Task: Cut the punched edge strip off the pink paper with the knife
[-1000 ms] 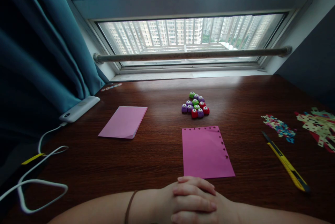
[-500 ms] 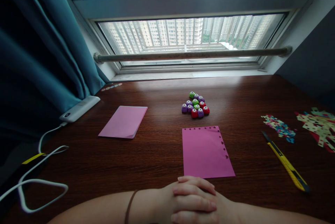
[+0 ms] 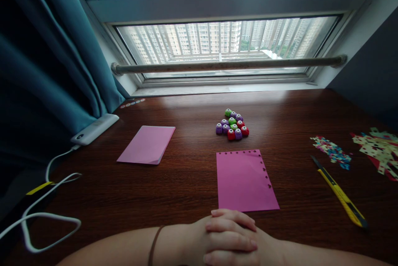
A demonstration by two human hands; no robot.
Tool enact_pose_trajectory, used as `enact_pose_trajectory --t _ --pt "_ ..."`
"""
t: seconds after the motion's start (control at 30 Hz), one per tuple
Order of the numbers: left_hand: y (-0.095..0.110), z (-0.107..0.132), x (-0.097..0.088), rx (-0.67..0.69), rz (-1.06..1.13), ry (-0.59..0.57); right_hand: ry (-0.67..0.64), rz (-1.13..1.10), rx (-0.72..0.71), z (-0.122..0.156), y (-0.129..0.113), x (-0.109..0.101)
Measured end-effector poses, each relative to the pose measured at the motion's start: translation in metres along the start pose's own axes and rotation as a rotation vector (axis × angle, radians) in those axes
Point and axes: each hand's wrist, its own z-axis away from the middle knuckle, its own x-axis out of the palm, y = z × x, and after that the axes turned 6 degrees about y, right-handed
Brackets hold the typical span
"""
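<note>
My left hand (image 3: 195, 235) and my right hand (image 3: 264, 237) rest together at the front of the table, fingers closed over each other. No object shows in either; the lower part of the clasp is cut off by the frame. Just beyond the knuckles lies a magenta sheet (image 3: 244, 183), with small punched shapes along its top edge and partway down its right edge. The hands cover or nearly touch its near edge. Behind the sheet, several small red, purple and green pieces with white-ringed tops (image 3: 232, 125) are grouped, looking like mini craft punches.
A stack of pink paper (image 3: 147, 145) lies left. On the right are a yellow utility knife (image 3: 340, 195), blade out, a pile of tiny coloured cutouts (image 3: 332, 151) and punched paper strips (image 3: 377, 152). A white device (image 3: 95, 129) with a white cable (image 3: 51, 214) sits by the curtain.
</note>
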Motion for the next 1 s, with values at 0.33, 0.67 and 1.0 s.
enact_pose_trajectory --t 0.33,0.67,1.0 --pt "-0.016 0.005 0.008 0.002 -0.051 0.005 -0.172 0.028 -0.360 -0.018 0.021 -0.012" --pt "-0.033 0.006 0.009 0.299 -0.243 0.044 0.395 0.057 -0.063 -0.008 0.015 0.031" --pt "-0.103 -0.081 0.019 0.886 -0.080 -0.949 1.514 0.988 0.960 -0.051 0.064 0.070"
